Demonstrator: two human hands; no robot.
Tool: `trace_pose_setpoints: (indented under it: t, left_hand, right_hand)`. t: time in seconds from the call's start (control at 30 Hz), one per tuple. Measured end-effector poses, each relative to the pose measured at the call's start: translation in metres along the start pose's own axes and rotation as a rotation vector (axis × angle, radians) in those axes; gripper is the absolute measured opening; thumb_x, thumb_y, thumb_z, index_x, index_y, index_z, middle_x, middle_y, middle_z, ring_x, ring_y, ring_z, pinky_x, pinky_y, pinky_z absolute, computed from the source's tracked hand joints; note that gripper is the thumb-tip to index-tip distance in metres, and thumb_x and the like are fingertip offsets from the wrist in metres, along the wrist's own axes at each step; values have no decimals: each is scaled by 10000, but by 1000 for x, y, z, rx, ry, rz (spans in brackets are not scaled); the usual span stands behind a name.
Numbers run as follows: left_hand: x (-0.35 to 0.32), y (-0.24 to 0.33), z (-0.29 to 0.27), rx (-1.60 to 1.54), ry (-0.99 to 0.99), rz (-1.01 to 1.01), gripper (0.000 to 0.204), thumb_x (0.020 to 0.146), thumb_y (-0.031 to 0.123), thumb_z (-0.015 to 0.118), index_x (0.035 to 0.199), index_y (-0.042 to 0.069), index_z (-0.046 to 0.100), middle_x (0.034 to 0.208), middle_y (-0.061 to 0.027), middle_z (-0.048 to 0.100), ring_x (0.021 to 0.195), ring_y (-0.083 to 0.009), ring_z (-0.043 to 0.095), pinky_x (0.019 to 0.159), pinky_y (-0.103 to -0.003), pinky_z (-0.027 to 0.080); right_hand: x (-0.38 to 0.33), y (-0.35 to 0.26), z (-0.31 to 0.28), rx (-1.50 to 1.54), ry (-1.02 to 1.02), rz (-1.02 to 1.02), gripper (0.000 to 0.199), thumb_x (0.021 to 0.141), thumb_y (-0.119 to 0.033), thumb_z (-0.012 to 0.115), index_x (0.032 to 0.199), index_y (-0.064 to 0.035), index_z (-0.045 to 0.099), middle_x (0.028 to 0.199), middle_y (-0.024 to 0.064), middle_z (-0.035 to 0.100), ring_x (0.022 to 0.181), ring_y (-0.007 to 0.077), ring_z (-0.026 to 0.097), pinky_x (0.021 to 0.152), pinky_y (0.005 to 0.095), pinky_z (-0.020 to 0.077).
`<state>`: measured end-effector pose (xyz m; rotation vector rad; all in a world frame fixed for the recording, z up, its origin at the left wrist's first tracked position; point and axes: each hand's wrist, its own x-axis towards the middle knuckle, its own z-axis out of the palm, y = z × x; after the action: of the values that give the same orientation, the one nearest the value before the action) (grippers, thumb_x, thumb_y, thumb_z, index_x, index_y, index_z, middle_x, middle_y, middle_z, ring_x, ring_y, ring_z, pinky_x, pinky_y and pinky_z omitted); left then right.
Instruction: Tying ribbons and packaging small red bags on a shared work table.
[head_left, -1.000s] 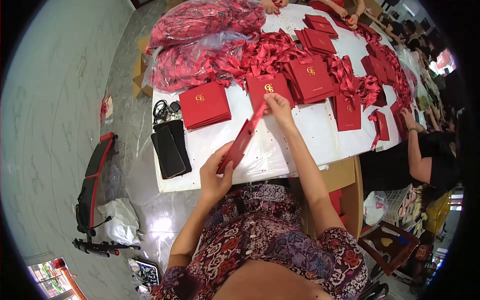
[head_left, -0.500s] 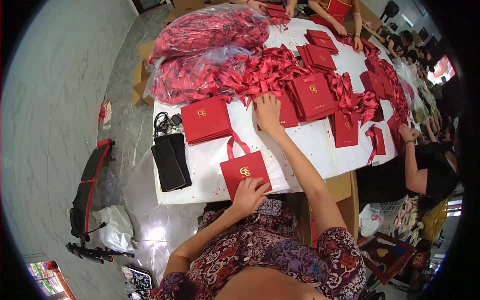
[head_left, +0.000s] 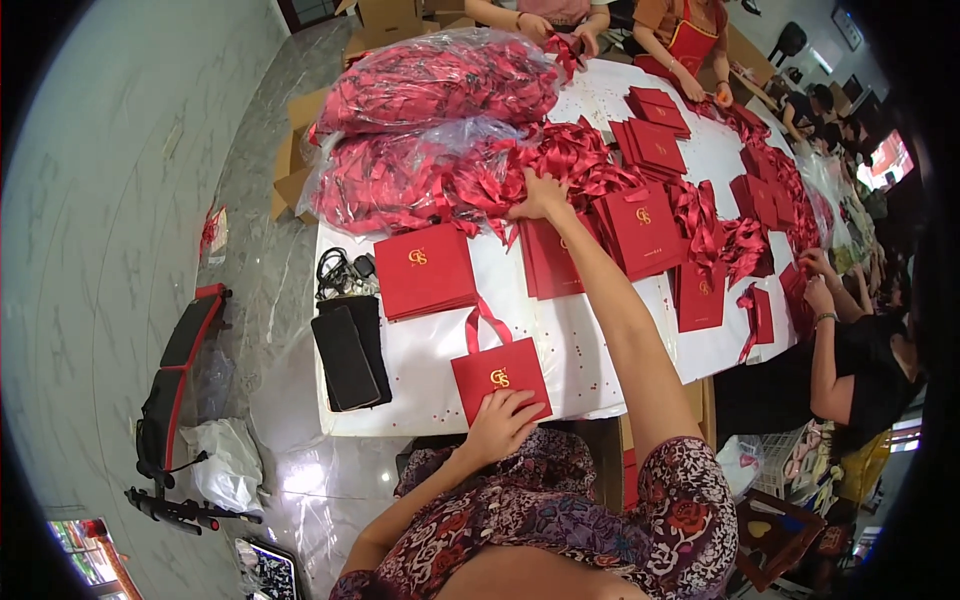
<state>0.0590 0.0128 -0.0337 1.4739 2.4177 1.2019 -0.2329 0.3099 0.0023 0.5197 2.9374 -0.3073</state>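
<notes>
Left hand (head_left: 500,423), low in the centre of the frame, lies flat with fingers spread on the lower edge of a small red gift bag (head_left: 500,375); it presses the bag, not gripping it. Bag lies flat at the near edge of the white table (head_left: 590,350), its ribbon handle (head_left: 483,322) looping up toward a stack of red bags (head_left: 425,270).

Right hand (head_left: 540,195), arm stretched up the middle of the frame, rests with fingers curled in the pile of red ribbons (head_left: 560,165); whether it has one pinched cannot be told. Well apart from the gift bag.

Surface: table strewn with more red bags, standing ones (head_left: 640,230) right of the arm. Two clear plastic sacks of ribbons (head_left: 430,120) at upper centre. Black pouch (head_left: 348,352) and tangled cables (head_left: 340,270) on the table's left edge.

Room: grey polished floor (head_left: 130,180) on the left, cardboard boxes (head_left: 290,170) beyond the sacks. Other people's hands (head_left: 815,280) work at the right edge and the top.
</notes>
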Motion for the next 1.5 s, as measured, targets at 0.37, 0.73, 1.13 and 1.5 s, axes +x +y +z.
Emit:
trace_pose_setpoints:
  t: [0.37, 0.73, 1.13, 1.5]
  left_hand:
    - [1, 0, 0, -2, -1, 5, 383, 838, 191, 680, 1208, 100, 648, 1260, -96, 567, 1123, -298, 513, 931, -423, 407]
    - [4, -1, 0, 26, 20, 12, 411, 797, 169, 728, 1200, 127, 657, 1252, -84, 579, 1108, -297, 515, 929, -422, 413]
    - [1, 3, 0, 33, 0, 9, 374, 805, 174, 713, 1171, 108, 663, 1229, -97, 583, 1109, -297, 519, 926, -418, 419]
    - [-12, -4, -10, 35, -30, 54, 403, 743, 140, 771, 1134, 140, 675, 1223, -41, 616, 1073, -282, 540, 899, -413, 427]
  right_hand:
    - [-12, -33, 14, -19, 488, -277, 302, 693, -186, 720, 978, -100, 663, 846, 125, 701, 922, 313, 660, 952, 508, 375]
    - [-108, -64, 17, -18, 552, -599, 255, 674, -141, 733, 923, -102, 699, 973, 118, 652, 1033, 308, 563, 1046, 519, 328]
    - [-206, 12, 43, -10, 374, -854, 397, 686, -104, 718, 1066, -134, 609, 1235, 77, 548, 1255, 297, 462, 1104, 527, 300]
    - [-214, 54, 70, 424, 347, -468, 753, 741, -123, 725, 1428, -84, 419, 1428, 249, 377, 1356, 435, 352, 1108, 535, 306]
